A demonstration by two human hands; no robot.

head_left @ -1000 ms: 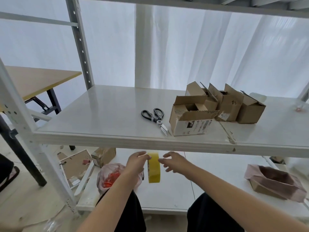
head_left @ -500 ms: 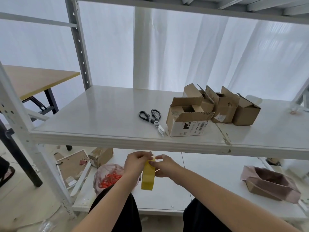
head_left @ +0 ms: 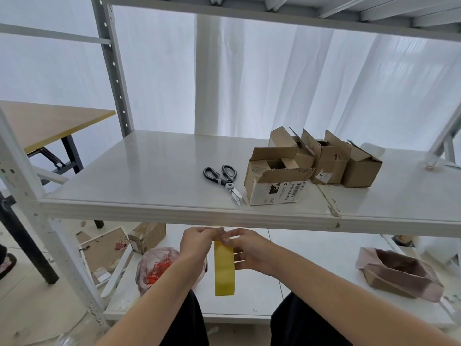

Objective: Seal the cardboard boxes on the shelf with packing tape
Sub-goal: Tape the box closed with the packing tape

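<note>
While boxes (head_left: 274,193) stand open above, the tape roll (head_left: 224,270) is held by the right hand (head_left: 252,253) and pinched (on top) by the left hand (head_left: 197,242).

White shelf (head_left: 149,176), scissors (head_left: 222,179) beside open cardboard boxes (head_left: 311,166) lying on it

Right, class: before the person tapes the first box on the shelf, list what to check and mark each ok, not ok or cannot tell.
1. Grip on yellow tape roll by left hand and right hand: ok.
2. Tape end peeled free: cannot tell, hands hide it.
3. Reachable scissors on shelf beside front box: ok.
4. Flaps of front box folded shut: not ok, standing open.
</note>
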